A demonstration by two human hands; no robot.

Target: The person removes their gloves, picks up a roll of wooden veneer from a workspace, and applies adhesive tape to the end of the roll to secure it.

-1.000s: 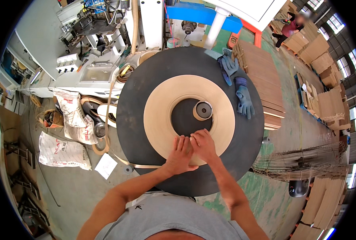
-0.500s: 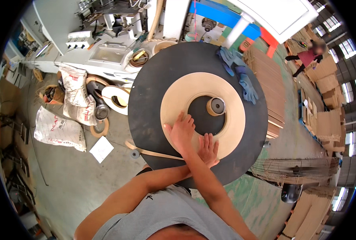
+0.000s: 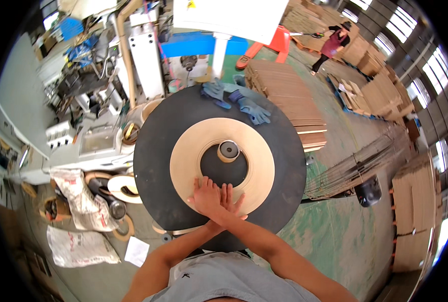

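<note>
A wide flat coil of pale tan edge-banding strip (image 3: 256,166) lies on a round black turntable (image 3: 284,186). My forearms cross at the wrists, the right over the left. My right hand (image 3: 207,198) rests open on the near left of the coil, fingers toward its central hole. Beside it on the right, my left hand (image 3: 230,200) lies flat on the coil with fingers stretched, partly covered by the right wrist. Inside the hole stands a small tan roll with a grey hub (image 3: 229,150). The strip's loose end (image 3: 188,231) shows at the turntable's near left edge.
Blue work gloves (image 3: 249,106) lie on the turntable's far side. Stacked brown boards (image 3: 284,95) stand behind right, near a red pallet jack (image 3: 279,44). White sacks (image 3: 78,246) and rolls sit on the floor left, by a machine (image 3: 98,141). Another person (image 3: 332,45) walks far right.
The view has swung, so the turntable sits lower and further left in it. My crossed hands stay on the coil, both open. The distant person has changed stance.
</note>
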